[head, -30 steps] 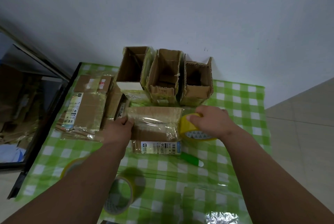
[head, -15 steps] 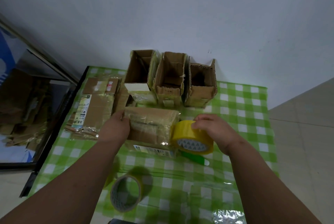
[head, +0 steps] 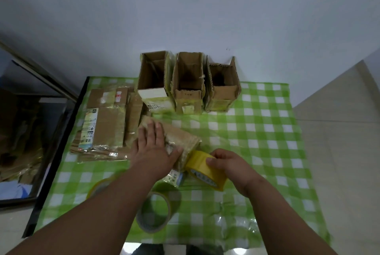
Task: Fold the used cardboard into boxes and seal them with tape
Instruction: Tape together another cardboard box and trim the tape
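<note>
A brown cardboard box with old shiny tape lies on its side in the middle of the green checked table. My left hand presses flat on its top, fingers straight. Against the box's near right end my right hand grips a yellow tape roll. Three folded boxes stand open-topped in a row at the back by the wall. A stack of flat used cardboard lies to the left.
A clear tape roll stands on edge near the front, and another roll shows partly behind my left forearm. A dark-framed glass surface borders the table on the left. The tiled floor lies to the right.
The box has turned so its right end points toward me. My left hand went from its left end onto its top. My right hand brought the yellow roll nearer, down to the box's near end.
</note>
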{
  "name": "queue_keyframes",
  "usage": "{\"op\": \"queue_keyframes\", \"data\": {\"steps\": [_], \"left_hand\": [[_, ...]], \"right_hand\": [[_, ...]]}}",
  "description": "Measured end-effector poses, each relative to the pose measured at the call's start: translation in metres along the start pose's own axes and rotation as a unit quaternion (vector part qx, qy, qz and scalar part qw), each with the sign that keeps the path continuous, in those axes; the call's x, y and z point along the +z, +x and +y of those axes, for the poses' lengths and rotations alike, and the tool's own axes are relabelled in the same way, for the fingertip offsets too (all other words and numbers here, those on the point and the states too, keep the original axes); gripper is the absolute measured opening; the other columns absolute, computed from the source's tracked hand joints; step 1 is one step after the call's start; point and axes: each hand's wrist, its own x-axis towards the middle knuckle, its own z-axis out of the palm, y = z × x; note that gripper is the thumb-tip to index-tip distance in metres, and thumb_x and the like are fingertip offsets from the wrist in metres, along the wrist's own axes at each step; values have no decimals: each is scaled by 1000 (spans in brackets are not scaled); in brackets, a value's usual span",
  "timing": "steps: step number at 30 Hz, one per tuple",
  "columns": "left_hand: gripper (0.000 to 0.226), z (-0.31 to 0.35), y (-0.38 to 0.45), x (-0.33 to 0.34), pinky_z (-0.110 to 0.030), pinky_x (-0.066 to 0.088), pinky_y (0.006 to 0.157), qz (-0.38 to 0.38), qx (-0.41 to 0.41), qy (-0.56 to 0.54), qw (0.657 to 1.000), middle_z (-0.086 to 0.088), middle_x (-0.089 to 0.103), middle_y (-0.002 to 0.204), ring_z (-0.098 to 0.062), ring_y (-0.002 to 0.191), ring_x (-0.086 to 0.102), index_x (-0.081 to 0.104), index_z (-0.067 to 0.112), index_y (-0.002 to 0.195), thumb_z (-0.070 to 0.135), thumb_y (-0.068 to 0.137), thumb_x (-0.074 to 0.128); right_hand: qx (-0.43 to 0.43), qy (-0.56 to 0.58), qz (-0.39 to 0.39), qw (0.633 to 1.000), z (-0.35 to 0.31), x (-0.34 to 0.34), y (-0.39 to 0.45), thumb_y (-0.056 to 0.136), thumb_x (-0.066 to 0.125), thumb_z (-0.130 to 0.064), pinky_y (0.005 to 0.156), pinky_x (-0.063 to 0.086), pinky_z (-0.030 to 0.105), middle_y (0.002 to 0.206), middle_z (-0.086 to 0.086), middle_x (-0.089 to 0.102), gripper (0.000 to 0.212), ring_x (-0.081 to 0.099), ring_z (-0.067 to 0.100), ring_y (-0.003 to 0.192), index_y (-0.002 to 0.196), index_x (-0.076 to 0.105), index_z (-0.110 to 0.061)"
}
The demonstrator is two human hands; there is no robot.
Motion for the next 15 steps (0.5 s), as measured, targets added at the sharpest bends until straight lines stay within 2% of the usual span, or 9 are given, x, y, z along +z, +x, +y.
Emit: {"op": "queue_keyframes", "data": {"steps": [3, 6, 8, 10, 12, 15], "left_hand": [[91, -6, -1, 3, -45, -5, 121, -10, 22, 4, 1000, -7, -32, 159, -30, 148, -24, -25, 16, 152, 72, 93, 18], [79, -14, -10, 12, -44, -7, 121, 26, 66, 10, 997, -4, -35, 157, -29, 146, -28, -22, 20, 153, 60, 100, 19], [73, -25, -15, 24, -45, -6, 121, 64, 117, 21, 991, 3, -37, 155, -24, 145, -29, -20, 22, 153, 59, 98, 12], [78, -32, -19, 31, -45, -5, 121, 75, 149, 28, 986, 9, -36, 154, -19, 145, -29, -15, 23, 154, 62, 89, 1], [86, -35, -22, 31, -44, -9, 121, 59, 150, 35, 986, 10, -39, 152, -18, 143, -34, -20, 24, 152, 69, 80, -7], [102, -34, -21, 22, -46, -13, 119, 47, 159, 46, 985, 10, -42, 151, -18, 142, -38, -31, 24, 146, 85, 68, -3]], "right_hand": [[-1, 3, 1, 1000, 11, 14, -4, 88, 70, -19, 66, 42, 30, 72, -2, 63, 10, 57, 15, 70, 79, 65, -17], [-8, 6, 46, 999, 21, 20, -9, 90, 67, -15, 65, 42, 30, 69, -3, 61, 13, 56, 14, 68, 77, 63, -15], [-10, 27, 75, 997, 25, 22, -11, 89, 67, -14, 66, 40, 31, 69, 0, 59, 17, 53, 17, 69, 73, 61, -15], [-7, 62, 97, 993, 27, 24, -12, 89, 67, -11, 65, 39, 31, 68, 1, 59, 20, 53, 18, 69, 70, 61, -15], [-1, 113, 106, 988, 28, 25, -14, 88, 66, -7, 62, 39, 30, 65, 3, 58, 21, 52, 19, 66, 68, 59, -12], [3, 198, 109, 974, 32, 28, -15, 88, 64, -5, 63, 41, 32, 67, 10, 56, 21, 53, 24, 68, 69, 56, -8]]}}
